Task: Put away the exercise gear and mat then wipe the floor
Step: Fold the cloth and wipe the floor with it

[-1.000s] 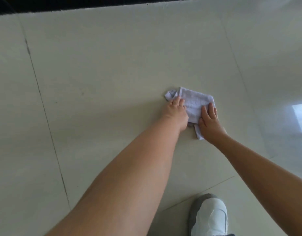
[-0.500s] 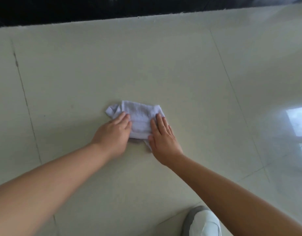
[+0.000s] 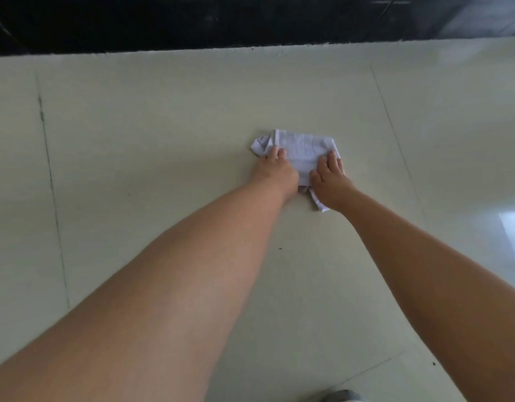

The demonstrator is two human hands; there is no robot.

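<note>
On the pale tiled floor [image 3: 169,134], a folded white cloth [image 3: 301,149] is lying flat, a little way short of the black strip [image 3: 192,21] that is running along the far edge of the tiles. Both hands are pressing down on the near side of the cloth. Over the cloth's left part, the left hand [image 3: 275,169] is resting with its fingers stretched forward and lying flat on the fabric, gripping nothing. Over the cloth's right part, the right hand [image 3: 330,178] is lying the same way, its fingers spread and extended, palm down on the fabric. A loose corner of the cloth is sticking out toward the person from between the two wrists. Nearer than the cloth, at the bottom edge of the view, the toe of a grey and white shoe [image 3: 342,395] is showing. To the right of the cloth, a bright reflection [image 3: 514,233] is shining on the glossy tile.
</note>
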